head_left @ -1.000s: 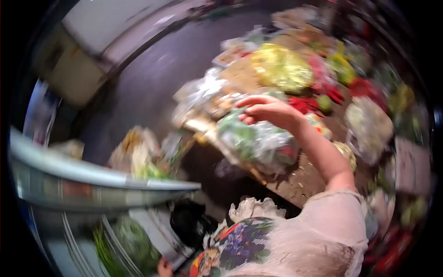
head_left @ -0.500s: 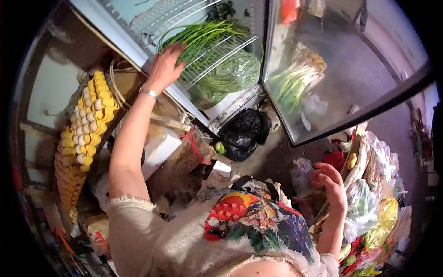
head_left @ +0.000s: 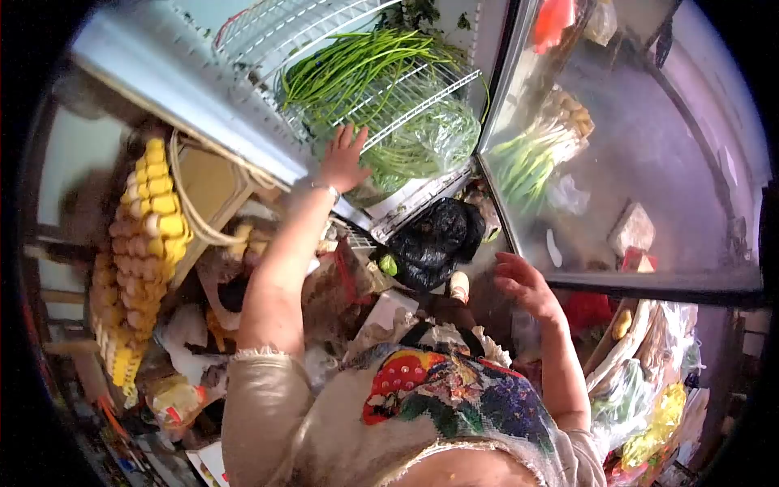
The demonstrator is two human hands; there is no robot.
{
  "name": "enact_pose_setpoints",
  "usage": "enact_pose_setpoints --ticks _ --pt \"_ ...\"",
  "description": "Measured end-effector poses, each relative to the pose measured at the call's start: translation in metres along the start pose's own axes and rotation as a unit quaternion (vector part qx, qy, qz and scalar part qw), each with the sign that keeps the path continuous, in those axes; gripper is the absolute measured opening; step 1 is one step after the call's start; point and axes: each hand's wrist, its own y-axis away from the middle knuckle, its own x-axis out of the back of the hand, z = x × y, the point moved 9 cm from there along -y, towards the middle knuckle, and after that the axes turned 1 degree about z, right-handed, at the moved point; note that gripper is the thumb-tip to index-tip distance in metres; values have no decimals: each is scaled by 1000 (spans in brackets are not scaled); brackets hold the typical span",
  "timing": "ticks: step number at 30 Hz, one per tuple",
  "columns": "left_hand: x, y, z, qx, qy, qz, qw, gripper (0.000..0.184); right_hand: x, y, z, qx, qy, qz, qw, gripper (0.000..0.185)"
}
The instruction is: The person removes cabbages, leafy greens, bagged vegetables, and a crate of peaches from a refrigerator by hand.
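My left hand [head_left: 344, 159] reaches into the open fridge [head_left: 195, 105], fingers stretched out and holding nothing. It is at the front edge of the wire shelf [head_left: 422, 109], nearest the bagged greens [head_left: 442, 134] below; whether it touches them I cannot tell. Long green stalks [head_left: 357, 69], perhaps garlic shoots, lie on the shelf above my fingertips. Nearer the body, my right hand [head_left: 523, 284] hangs in the air beside the glass door [head_left: 641, 170], its fingers loosely bent and apart with nothing in them.
A black plastic bag [head_left: 434, 243] lies on the floor before the fridge. Stacked egg trays [head_left: 142, 252] stand at left. Bagged vegetables [head_left: 629, 390] crowd the right side. Through or on the door glass, white-stemmed greens [head_left: 527, 162] show.
My left hand has moved off the green stalks, down and right toward the bagged greens. My right hand has shifted left and forward. The view has turned a little.
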Motion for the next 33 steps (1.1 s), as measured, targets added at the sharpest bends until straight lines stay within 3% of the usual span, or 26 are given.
enact_pose_setpoints --ticks 3,4,5,7,9,10,13,15,17,18,22,25,30,33 --pt "-19 -22 -8 9 14 53 998 92 13 -67 10 -15 -35 -8 999 64" --pt "-22 -27 -8 15 22 52 998 86 18 -88 6 -23 22 16 999 70" --pt "-19 -30 -6 -23 15 118 993 78 27 -112 3 -31 79 39 996 76" --pt "-25 -33 -11 -16 1 143 990 71 45 -172 -9 68 184 49 979 87" --pt "-17 -32 -6 -11 -22 135 991 69 61 -233 -29 172 327 94 924 90" --pt "-12 -31 -3 -8 -43 136 990 67 66 -262 -46 198 336 108 914 92" --pt "-11 -35 -3 24 -47 105 993 64 87 -352 -71 228 390 192 871 106" --pt "-11 -37 -3 22 -57 106 993 62 90 -394 -93 190 445 204 851 119" --pt "-10 -38 -2 27 -66 95 993 61 93 -437 -80 146 413 160 885 131" --pt "-10 -39 -2 30 -69 89 993 61 97 -468 -59 193 380 125 896 138" --pt "-14 -39 -4 20 -51 110 992 61 86 -455 -72 146 400 72 902 121" --pt "-10 -39 -1 17 -25 136 990 61 73 -417 -85 152 363 103 913 89" --pt "11 -22 20 -5 -84 185 979 55 31 -341 -61 175 373 151 898 65" --pt "-16 31 49 61 60 252 964 55 14 -308 -38 194 312 158 916 59"
